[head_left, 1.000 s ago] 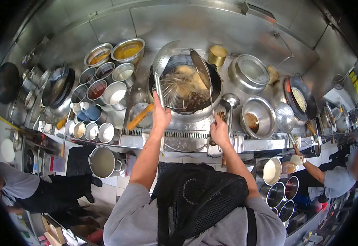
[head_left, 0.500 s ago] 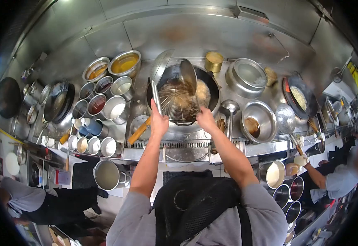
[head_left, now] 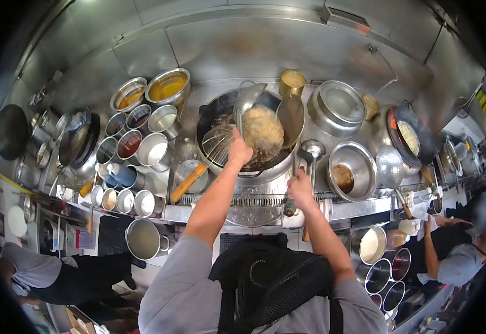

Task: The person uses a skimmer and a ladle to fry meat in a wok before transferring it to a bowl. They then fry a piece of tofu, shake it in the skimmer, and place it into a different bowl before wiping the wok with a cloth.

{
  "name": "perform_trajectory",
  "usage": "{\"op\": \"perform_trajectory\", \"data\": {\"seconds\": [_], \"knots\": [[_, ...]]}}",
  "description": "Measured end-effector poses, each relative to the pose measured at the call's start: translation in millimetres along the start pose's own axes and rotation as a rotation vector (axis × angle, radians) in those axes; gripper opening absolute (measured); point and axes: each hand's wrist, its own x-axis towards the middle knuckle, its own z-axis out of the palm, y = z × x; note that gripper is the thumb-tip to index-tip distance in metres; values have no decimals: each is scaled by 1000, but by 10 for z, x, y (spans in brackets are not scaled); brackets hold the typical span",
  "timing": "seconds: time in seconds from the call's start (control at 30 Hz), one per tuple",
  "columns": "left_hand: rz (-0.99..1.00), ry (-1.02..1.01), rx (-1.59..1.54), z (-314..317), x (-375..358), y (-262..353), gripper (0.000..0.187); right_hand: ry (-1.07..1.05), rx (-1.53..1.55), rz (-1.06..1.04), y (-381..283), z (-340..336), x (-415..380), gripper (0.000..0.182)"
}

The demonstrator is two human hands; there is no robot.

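My left hand (head_left: 241, 148) is closed around the metal handle of a skimmer (head_left: 249, 97), whose head is over the far side of the wok (head_left: 203, 129). Lower and to the right, my right hand (head_left: 299, 189) grips the handle of a broad ladle (head_left: 291, 118). That ladle's dark bowl leans over the wok's right rim. Between the two tools a pale golden mass of frying food (head_left: 263, 129) bubbles in dark oil. A wire strainer (head_left: 218, 143) with a wooden handle lies across the wok's left front edge, partly behind my left hand.
Metal cups of sauces and powders (head_left: 130, 144) stand left of the wok, with two oil bowls (head_left: 168, 84) behind them. To the right are a large pot (head_left: 337, 108), a steel bowl (head_left: 352, 170) and a perforated skimmer (head_left: 389, 166). Co-workers (head_left: 449, 245) stand at both sides.
My left hand has moved right and up, bringing the skimmer over the wok. My right hand has drawn back toward me and right, shifting the ladle to the wok's right rim. More golden food shows.
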Motion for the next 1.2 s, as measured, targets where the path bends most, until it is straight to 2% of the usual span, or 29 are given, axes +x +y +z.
{"op": "perform_trajectory", "data": {"seconds": [0.03, 0.1, 0.17, 0.23, 0.27, 0.37, 0.47, 0.57, 0.63, 0.67, 0.7, 0.77, 0.8, 0.83, 0.87, 0.9, 0.97, 1.0, 1.03, 1.1, 1.13, 1.17, 1.2], "knots": [[2, 0, 9, 105, 30, -8, 86, -126, 427, 306, -12, 103, 4, 17], [56, 69, -41, 292, 72, -16, 83, -143, 741, 341, -59, 318, -32, 16], [17, 24, -98, 207, -54, 133, 82, -165, 832, 384, 47, 443, 66, 17], [-90, -130, -247, 15, -230, 290, 83, -195, 1023, 388, 75, 502, 150, 17], [-131, -181, -293, -13, -279, 284, 84, -235, 1043, 365, 71, 483, 156, 15], [50, -68, -363, 18, -291, 111, 86, -338, 1187, 337, 174, 458, 173, 17], [-2, 27, -362, -51, -339, 85, 90, -271, 1213, 348, -42, 346, 95, 11], [7, 169, -362, -73, -310, 17, 90, -304, 1256, 306, -188, 234, 96, 10], [-111, 121, -898, -114, -365, 97, 81, -416, 1258, 316, -189, 193, 192, 11], [-111, 66, -1055, -146, -420, 112, 59, -417, 1219, 293, -191, 176, 226, 13], [-107, 76, -1063, -145, -426, 58, 59, -418, 1178, 268, -355, 140, 209, 14], [-257, -210, -1636, -68, -341, -142, 28, -430, 922, 196, -621, 79, 200, 24], [-299, -306, -1771, 13, -285, -282, 15, -401, 728, 141, -736, 56, 191, 30], [-299, -298, -1782, 1, -290, -318, 15, -370, 533, 88, -829, 20, 167, 36], [-354, -422, -1975, -1, -289, -350, 15, -226, 14, -279, -515, 67, 360, 48], [-408, -556, -2165, -4, -288, -352, 17, -229, 2, -279, -529, 49, 363, 48], [-426, -572, -2185, 15, -315, -372, 17, 80, -289, -711, -533, 15, 369, 47], [-456, -580, -2179, 8, -306, -401, 17, 36, -224, -563, -678, -59, 252, 47], [-491, -589, -2168, -41, -321, -399, 17, 50, -212, -521, -740, -122, 187, 47], [-372, -534, -2077, -86, -325, -498, 14, 44, -291, -359, -820, -262, 60, 47], [-363, -499, -2038, -199, -374, -470, 13, 49, -240, -380, -717, -297, 51, 46], [-350, -465, -1999, -325, -430, -443, 12, 29, -282, -273, -622, -341, 39, 46], [-322, -493, -1997, -408, -443, -470, 11, 34, -238, -302, -461, -358, 59, 45]]}}
